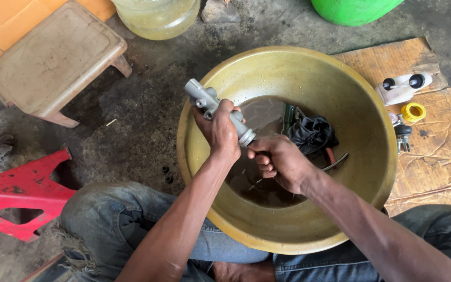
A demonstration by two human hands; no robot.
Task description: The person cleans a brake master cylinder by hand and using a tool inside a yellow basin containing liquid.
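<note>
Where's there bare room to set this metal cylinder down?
Free: the cardboard's lower half below the yellow ring, and the plastic stool's top. Crowded: the basin holds dark liquid, a black rag and both hands, the left hand gripping the cylinder.

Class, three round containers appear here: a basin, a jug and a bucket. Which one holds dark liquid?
The yellow basin under both hands. Dark liquid pools in its bottom; the clear jug holds pale yellowish liquid, and the green bucket shows only its outside.
</note>
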